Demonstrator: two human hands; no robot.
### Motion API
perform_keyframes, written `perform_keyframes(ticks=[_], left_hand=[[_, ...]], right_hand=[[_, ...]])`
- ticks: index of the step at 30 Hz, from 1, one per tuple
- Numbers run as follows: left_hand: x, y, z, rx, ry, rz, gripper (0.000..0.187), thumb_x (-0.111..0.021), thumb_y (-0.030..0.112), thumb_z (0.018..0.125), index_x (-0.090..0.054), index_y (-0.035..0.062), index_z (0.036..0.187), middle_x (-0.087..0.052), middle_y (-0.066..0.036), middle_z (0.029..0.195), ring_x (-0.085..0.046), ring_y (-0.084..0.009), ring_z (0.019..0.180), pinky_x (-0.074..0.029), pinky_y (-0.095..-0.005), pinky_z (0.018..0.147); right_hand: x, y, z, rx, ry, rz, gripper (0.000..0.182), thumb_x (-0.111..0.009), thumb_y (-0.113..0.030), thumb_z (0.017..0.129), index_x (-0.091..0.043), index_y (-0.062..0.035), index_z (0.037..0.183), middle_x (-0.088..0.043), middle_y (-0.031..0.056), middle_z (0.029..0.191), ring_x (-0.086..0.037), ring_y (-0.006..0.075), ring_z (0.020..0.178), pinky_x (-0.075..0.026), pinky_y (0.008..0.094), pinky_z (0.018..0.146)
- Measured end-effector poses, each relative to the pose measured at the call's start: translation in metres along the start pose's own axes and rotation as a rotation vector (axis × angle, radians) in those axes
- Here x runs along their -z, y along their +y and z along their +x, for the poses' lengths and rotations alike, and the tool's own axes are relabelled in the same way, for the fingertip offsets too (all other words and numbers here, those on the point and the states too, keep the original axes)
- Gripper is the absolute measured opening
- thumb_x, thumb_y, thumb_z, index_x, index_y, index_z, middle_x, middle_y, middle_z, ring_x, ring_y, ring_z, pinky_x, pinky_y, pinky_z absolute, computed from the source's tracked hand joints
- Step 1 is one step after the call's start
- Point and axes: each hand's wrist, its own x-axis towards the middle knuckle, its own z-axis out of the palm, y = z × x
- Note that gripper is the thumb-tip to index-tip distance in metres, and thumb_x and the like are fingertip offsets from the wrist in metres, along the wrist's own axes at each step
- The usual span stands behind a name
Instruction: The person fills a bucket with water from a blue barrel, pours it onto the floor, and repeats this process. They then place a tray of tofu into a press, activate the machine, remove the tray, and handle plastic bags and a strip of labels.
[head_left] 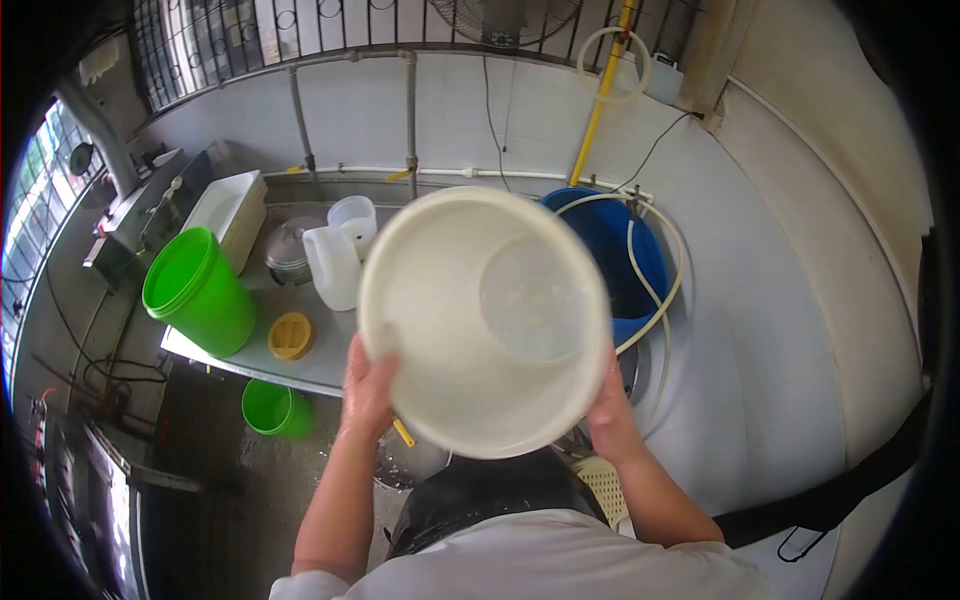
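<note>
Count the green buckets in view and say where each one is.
2. A large green bucket stands on the metal table at left, beside a yellow lid. A small green bucket sits on the floor below the table's edge. Others may be hidden behind the white bucket.

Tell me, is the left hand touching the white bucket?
Touching. The head view shows the left hand pressed against the rim of the white bucket, with no gap; the right hand grips the opposite side.
</note>
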Motion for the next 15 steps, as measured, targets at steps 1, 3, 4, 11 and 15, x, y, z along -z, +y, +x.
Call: perform_keyframes(ticks=[1, 3, 4, 11, 15], left_hand=[[-0.021, 0.005, 0.015, -0.096, -0.033, 0.347, 0.055, -0.062, 0.007, 0.098, -0.047, 0.0041, 0.151, -0.063, -0.013, 0.134, -0.062, -0.0225, 0.118, -0.053, -0.0378, 0.1], [-0.074, 0.003, 0.041, -0.29, -0.099, 0.473, 0.053, -0.064, 0.017, 0.101, -0.049, 0.001, 0.149, -0.066, -0.014, 0.127, -0.064, -0.0221, 0.113, -0.053, -0.0382, 0.099], [-0.087, -0.035, 0.071, -0.329, -0.143, 0.361, 0.054, -0.063, 0.017, 0.101, -0.048, 0.0007, 0.15, -0.067, -0.018, 0.129, -0.067, -0.0264, 0.113, -0.054, -0.0408, 0.1], [-0.21, -0.088, 0.154, -0.333, -0.647, 0.528, 0.065, -0.067, 0.029, 0.105, -0.042, 0.002, 0.159, -0.051, -0.019, 0.152, -0.058, -0.0276, 0.13, -0.044, -0.041, 0.114], [-0.165, -0.165, 0.2, -0.246, -0.527, 1.143, 0.06, -0.071, 0.037, 0.099, -0.057, -0.0003, 0.144, -0.064, -0.03, 0.133, -0.059, -0.0447, 0.128, -0.048, -0.049, 0.109]], right_hand=[[0.028, 0.016, 0.0, -0.062, 0.011, -0.018, 0.103, -0.072, -0.06, 0.095, -0.023, -0.0054, 0.167, -0.038, 0.011, 0.167, -0.038, 0.0234, 0.153, -0.035, 0.0439, 0.123], [0.065, 0.021, 0.007, -0.108, 0.191, 0.277, 0.079, -0.069, -0.039, 0.103, -0.03, -0.005, 0.164, -0.043, 0.0118, 0.163, -0.043, 0.0276, 0.149, -0.038, 0.0458, 0.122], [0.073, 0.02, 0.015, -0.108, 0.193, 0.274, 0.079, -0.069, -0.039, 0.103, -0.03, -0.005, 0.164, -0.043, 0.0118, 0.163, -0.043, 0.0276, 0.149, -0.038, 0.0458, 0.122], [0.227, 0.071, 0.146, -0.039, 0.759, 0.06, 0.068, -0.06, 0.0, 0.091, -0.04, -0.0016, 0.157, -0.056, 0.0162, 0.148, -0.06, 0.0344, 0.131, -0.048, 0.0476, 0.114], [0.321, 0.147, 0.257, -0.114, 0.815, -0.613, 0.073, -0.057, 0.002, 0.089, -0.038, -0.0003, 0.159, -0.061, 0.0252, 0.145, -0.063, 0.0366, 0.13, -0.049, 0.0441, 0.109]])
